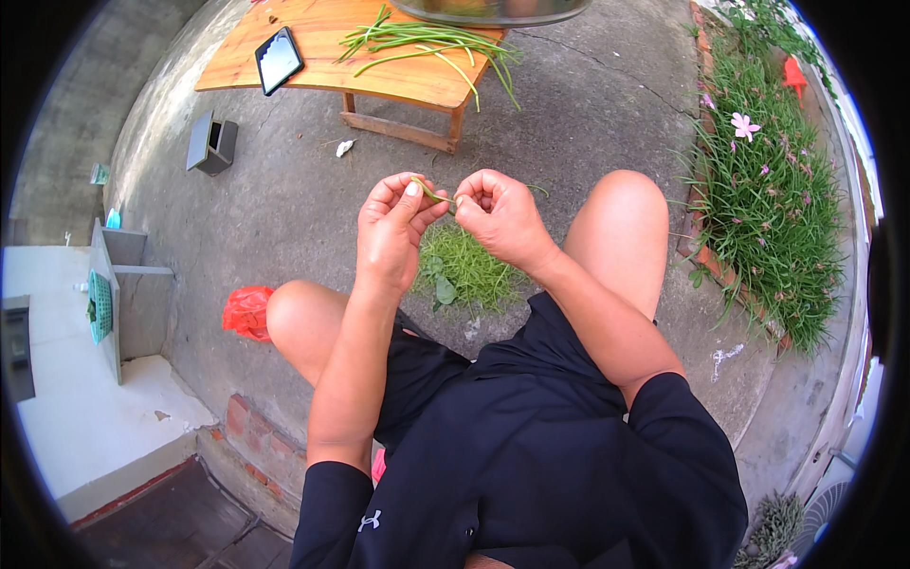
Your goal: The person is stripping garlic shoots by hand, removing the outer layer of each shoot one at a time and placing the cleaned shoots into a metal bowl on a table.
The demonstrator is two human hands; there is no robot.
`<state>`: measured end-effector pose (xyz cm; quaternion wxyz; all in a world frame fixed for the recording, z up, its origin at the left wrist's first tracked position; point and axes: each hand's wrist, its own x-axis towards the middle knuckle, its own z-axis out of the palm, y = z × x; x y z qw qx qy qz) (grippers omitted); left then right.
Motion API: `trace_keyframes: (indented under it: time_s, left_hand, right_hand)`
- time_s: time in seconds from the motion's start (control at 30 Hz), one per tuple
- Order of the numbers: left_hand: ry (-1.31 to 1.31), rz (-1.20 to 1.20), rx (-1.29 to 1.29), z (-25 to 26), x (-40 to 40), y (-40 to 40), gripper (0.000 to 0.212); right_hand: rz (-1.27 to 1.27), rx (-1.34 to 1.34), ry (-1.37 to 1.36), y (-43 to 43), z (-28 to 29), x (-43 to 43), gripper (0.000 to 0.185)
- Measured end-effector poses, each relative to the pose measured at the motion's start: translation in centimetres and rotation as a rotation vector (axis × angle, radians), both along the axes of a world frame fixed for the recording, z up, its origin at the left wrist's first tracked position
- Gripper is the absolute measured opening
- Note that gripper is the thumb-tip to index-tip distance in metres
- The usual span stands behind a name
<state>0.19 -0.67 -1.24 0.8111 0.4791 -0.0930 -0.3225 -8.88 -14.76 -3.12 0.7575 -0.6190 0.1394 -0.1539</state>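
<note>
Between thumb and fingers, my left hand (394, 227) pinches one end of a thin green stem (431, 191). The stem runs across to my right hand (505, 217), whose thumb and curled forefinger close on its other end. Below both hands, a pile of thin green trimmings (466, 270) with a broad leaf lies on the concrete ground between my knees. Long green stalks (419, 35) lie in a loose bunch on the wooden table (313, 75) ahead, some hanging over its edge.
A tablet or phone (279, 61) lies on the table, near a large rounded vessel (490, 11) at the top edge. A grey box (212, 144) stands on the ground at left. A red plastic bag (247, 313) lies beside my left knee. A brick-edged flower bed (771, 213) runs along the right.
</note>
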Motion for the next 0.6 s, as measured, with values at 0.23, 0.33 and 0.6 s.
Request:
trace_keyframes:
  time_s: [0.23, 0.33, 0.6]
  left_hand:
    - [-0.01, 0.106, 0.023, 0.1, 1.0, 0.5, 0.011]
    - [-0.002, 0.134, 0.022, 0.4, 1.1, 0.5, 0.012]
    - [-0.003, 0.223, 0.013, 0.4, 2.1, 1.4, 0.012]
  right_hand:
    - [0.074, -0.009, 0.025, -0.7, 0.3, -0.5, 0.003]
    - [0.103, 0.037, 0.01, -0.8, -0.2, -0.4, 0.003]
    - [0.157, 0.263, -0.225, -0.8, 0.5, -0.5, 0.005]
